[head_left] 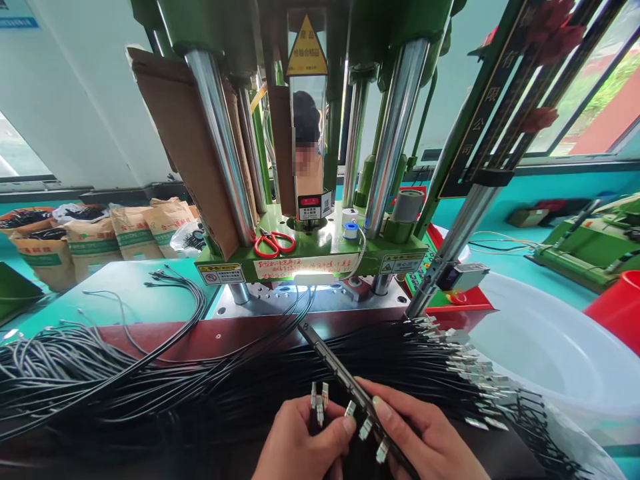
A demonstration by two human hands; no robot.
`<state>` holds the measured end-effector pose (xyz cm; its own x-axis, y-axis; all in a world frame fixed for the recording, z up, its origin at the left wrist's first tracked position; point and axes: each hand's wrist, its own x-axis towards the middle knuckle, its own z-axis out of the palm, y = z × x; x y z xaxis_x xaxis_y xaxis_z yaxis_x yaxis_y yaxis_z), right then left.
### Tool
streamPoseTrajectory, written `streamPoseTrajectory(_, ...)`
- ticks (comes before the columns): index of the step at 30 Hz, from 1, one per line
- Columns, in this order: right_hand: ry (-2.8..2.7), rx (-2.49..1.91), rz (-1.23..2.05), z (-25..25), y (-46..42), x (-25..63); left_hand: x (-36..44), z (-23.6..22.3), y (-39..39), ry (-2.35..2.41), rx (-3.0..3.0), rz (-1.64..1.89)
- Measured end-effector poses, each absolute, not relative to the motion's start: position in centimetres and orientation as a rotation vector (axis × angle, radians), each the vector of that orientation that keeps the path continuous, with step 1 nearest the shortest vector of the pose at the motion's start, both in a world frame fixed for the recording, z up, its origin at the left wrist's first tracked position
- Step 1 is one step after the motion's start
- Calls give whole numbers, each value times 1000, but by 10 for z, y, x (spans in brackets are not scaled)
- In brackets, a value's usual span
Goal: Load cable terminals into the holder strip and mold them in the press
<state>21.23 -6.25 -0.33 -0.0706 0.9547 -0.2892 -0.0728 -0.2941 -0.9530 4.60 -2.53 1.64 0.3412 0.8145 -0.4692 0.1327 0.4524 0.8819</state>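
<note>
My left hand point(300, 440) is closed around a few black cable ends with metal plug tips point(318, 399) that stick up from the fist. My right hand point(430, 437) grips a long black fixture bar point(340, 373) that slants up to the left, with several plug tips seated along its lower side. The two hands almost touch at the bottom centre. Under both hands lies a thick bundle of black cables point(165, 387), whose metal plug ends point(465, 360) fan out to the right.
A green vertical moulding press point(320, 247) with chrome columns stands straight ahead. Red scissors point(273, 243) and a small wire spool point(351, 230) lie on its ledge. A white basin point(550, 340) sits to the right, a red bin point(620, 307) beyond it, and paper sacks point(90, 237) at left.
</note>
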Motion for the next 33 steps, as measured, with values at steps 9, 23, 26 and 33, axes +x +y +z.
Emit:
streamPoseTrajectory(9, -1150, -1332, 1414, -1, -62, 214, 42, 20, -24, 1158, 1080, 502)
streamPoseTrajectory(23, -1095, -1358, 1446, -3, -65, 218, 36, 14, -25, 1008, 811, 656)
streamPoseTrajectory(26, -1011, -1359, 1451, 1, -67, 223, 33, 18, -28, 1020, 661, 770)
streamPoseTrajectory(33, -1009, -1370, 1467, 8, -68, 222, 39, 14, -25, 1181, 1022, 586)
